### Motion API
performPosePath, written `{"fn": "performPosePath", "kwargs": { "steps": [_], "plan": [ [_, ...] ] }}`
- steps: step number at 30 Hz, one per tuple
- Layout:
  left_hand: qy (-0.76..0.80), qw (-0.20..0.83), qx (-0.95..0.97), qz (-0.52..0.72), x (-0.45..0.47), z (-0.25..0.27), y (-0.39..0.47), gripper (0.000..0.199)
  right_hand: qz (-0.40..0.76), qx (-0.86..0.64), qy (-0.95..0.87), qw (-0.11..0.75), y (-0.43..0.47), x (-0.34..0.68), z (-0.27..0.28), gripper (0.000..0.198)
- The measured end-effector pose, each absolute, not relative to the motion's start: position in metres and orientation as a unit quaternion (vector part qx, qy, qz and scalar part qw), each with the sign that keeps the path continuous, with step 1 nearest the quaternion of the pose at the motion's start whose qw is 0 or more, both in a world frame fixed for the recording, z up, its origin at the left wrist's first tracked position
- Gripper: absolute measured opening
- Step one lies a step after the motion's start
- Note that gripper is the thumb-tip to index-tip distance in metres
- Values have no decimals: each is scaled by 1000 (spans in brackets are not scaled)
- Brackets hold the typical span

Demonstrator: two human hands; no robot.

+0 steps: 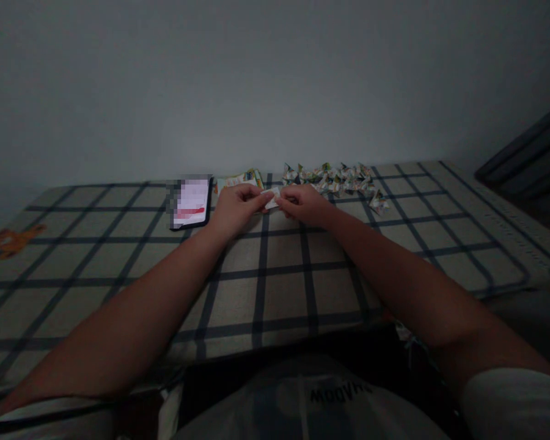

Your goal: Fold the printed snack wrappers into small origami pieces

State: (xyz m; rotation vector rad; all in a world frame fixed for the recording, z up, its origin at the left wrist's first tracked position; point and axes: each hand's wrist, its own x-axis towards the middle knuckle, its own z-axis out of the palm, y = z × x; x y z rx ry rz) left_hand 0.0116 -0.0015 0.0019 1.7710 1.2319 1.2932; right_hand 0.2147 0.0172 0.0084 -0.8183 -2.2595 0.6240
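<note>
While folded paper pieces lie seemingly finished on the desk, the left hand and right hand clamp fingers on a white paper, apparently unfinished

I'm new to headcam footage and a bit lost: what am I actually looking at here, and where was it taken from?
There is no machine here. A camera worn on a person's head looks forward and down at their two bare arms. The left hand and right hand together pinch a small white piece, apparently paper. They are over a checked cloth. Beyond the left hand lie colorful sheets; left of it is a device with a lit screen, partly blurred out. Small pointed, seemingly folded pieces cluster beyond the right hand.
</note>
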Motion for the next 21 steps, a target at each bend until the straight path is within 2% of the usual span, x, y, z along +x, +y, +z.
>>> {"fn": "performPosePath", "kwargs": {
  "steps": [6, 9, 13, 21],
  "plan": [
    [464, 145, 736, 471, 15, 8, -13, 29, 192, -322, -870, 321, 22, 211, 5, 35],
    [466, 128, 732, 480, 16, 9, -15, 29, 193, -319, -866, 333, 23, 211, 5, 34],
    [461, 225, 693, 507, 16, 9, -11, 33, 209, -295, -863, 353, 23, 213, 6, 36],
    [364, 524, 548, 540, 12, 10, 0, 42, 302, -254, -840, 372, 17, 211, 8, 34]
  ]
}}
